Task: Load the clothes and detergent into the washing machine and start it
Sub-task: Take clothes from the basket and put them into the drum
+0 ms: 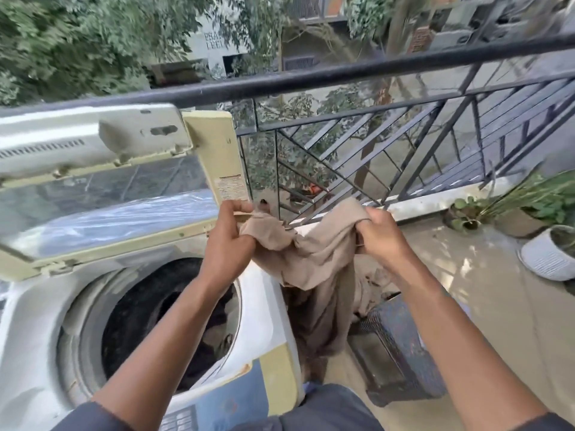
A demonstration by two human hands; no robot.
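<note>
- The washing machine fills the lower left of the frame. It is white and smooth, with a pale yellow strip on its right edge.
- Its round tub is open and dark inside, with dark clothes lying at the bottom. There is open room above the hole.
- A dark woven basket stands on the floor just right of the machine.
- The left hand and the right hand are in the middle of the frame. Each one pinches the top edge of a soft tan cloth with curled fingers.
- The cloth stretches sideways between the hands, and its long part hangs straight down between the machine and the basket.
- The lid stands up at the upper left, with a shiny see-through panel.
- A white ribbed pot sits at the right edge.
- A black metal railing crosses behind, with green trees beyond it.
</note>
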